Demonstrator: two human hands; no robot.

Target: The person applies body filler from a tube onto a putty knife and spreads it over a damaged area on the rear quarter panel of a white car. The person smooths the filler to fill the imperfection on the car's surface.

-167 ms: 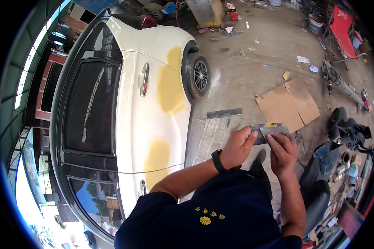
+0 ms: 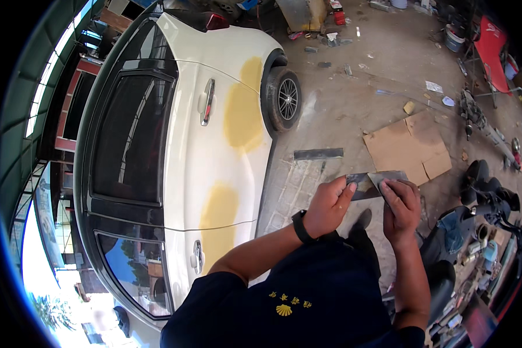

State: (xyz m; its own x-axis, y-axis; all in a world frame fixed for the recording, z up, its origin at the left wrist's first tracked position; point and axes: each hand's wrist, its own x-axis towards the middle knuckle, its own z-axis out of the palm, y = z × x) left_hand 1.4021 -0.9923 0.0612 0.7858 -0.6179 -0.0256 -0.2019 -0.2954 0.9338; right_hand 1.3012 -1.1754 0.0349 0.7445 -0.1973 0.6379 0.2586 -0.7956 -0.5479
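Note:
In front of my body, my left hand [image 2: 329,206] is closed on a flat, dark putty spreader [image 2: 363,190], with the thumb pressed on its face. A second thin, grey putty spreader [image 2: 392,175] is pinched in my right hand [image 2: 402,207]. Its slanted edge overlaps the right part of the left spreader, and the two appear to touch. On my left stands a white car [image 2: 185,168]. Its side carries a yellow filler patch [image 2: 242,119] near the wheel and another yellow patch [image 2: 219,211] closer to me. Neither hand touches the car.
Flattened cardboard [image 2: 409,148] lies on the floor beyond my hands, and a dark strip [image 2: 318,154] lies left of it. To the right are a motorbike [image 2: 446,240], a metal stand [image 2: 481,124] and a red folding chair [image 2: 491,55]. Small litter dots the floor.
My right hand and its spreader have shifted slightly right and tilted across the left spreader. The yellow smear between the spreaders no longer shows. The whole view has shifted a little.

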